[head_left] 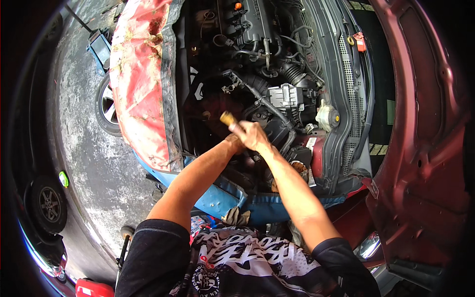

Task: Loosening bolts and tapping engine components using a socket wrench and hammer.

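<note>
Over the front part of the open engine bay my two hands are close together. My right hand [253, 135] is closed, with a short yellow-brown cylindrical piece [228, 118] sticking out past its fingers; it looks like a handle, but its kind is unclear. My left hand [235, 143] lies against the right one, lower down, with its fingers hidden behind it and in the shadow. Just beyond my hands runs a black hose [267, 103]. A grey ribbed box [287, 97] sits to the right of the hose.
The engine cover [255, 22] is farther back. A whitish reservoir [326, 117] stands at the right. A worn red cover [141, 84] drapes the left side, and a blue cover [267, 208] the near edge. The raised maroon hood [425, 123] fills the right.
</note>
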Demonstrator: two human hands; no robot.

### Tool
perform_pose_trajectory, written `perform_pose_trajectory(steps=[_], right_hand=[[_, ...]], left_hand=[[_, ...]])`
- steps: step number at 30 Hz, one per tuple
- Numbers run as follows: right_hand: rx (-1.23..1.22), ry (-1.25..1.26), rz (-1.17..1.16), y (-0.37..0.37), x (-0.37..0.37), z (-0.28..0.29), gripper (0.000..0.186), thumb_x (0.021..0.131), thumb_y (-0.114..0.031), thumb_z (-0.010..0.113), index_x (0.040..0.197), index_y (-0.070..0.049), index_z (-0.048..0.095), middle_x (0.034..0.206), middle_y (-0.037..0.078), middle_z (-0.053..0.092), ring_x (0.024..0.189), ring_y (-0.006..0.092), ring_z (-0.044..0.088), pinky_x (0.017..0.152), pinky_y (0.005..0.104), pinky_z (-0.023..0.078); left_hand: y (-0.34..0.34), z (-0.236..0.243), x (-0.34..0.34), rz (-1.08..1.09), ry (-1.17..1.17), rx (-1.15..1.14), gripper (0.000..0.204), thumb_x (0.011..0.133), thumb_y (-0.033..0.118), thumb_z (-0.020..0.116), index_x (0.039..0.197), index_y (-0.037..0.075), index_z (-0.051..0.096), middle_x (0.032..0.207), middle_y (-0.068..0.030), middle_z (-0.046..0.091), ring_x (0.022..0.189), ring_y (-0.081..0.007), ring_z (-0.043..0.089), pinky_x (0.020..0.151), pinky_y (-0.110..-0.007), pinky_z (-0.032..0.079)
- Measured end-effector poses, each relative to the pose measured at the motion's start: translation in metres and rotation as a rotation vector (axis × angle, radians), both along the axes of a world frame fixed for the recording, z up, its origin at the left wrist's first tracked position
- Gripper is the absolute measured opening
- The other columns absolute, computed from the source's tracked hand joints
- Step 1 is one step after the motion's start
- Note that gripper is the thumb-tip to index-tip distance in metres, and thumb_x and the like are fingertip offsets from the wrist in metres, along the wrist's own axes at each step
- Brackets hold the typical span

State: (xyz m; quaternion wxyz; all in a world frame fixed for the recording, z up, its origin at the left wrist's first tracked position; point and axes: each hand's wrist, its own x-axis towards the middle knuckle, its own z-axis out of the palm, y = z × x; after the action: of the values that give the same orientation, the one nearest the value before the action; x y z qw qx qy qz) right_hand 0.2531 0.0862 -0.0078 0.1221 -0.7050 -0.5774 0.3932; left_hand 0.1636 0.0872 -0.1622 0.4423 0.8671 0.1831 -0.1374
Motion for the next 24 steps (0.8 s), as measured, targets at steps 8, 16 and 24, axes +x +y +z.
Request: perform_pose_trajectory(steps=[8,16,24], right_hand=[[0.226,-0.179,0.222,-0.004,0.002,-0.010,0.051,0.092,-0.053,0.057,0.081,-0.004,0.067,0.073,0.024,0.067,0.074,0.0426,0.067,0.066,0.0488,0.055],[-0.124,-0.143,-0.015,-0.004,0.021,0.000,0.060,0.092,-0.059,0.052,0.086,-0.001,0.064,0.081,0.029,0.065,0.085,0.0488,0.063,0.072,0.0528,0.052],[-0.143,-0.095,0.135,-0.003,0.033,-0.025,0.040,0.083,-0.039,0.068,0.091,0.000,0.069,0.087,0.026,0.067,0.089,0.0438,0.066,0.074,0.0490,0.052]], left_hand=[[0.030,0.040,0.024,0.003,0.208,-0.003,0.034,0.090,0.022,0.057,0.119,0.008,0.066,0.121,-0.0182,0.066,0.112,-0.0318,0.064,0.093,-0.043,0.051],[0.036,0.126,-0.021,0.269,0.387,-0.171,0.032,0.088,0.018,0.056,0.113,0.001,0.066,0.117,-0.0201,0.067,0.109,-0.0333,0.066,0.090,-0.043,0.053],[0.017,0.123,-0.019,1.492,-0.377,-1.720,0.046,0.095,0.044,0.056,0.115,0.002,0.057,0.099,-0.0093,0.068,0.093,-0.0252,0.065,0.086,-0.043,0.050]])
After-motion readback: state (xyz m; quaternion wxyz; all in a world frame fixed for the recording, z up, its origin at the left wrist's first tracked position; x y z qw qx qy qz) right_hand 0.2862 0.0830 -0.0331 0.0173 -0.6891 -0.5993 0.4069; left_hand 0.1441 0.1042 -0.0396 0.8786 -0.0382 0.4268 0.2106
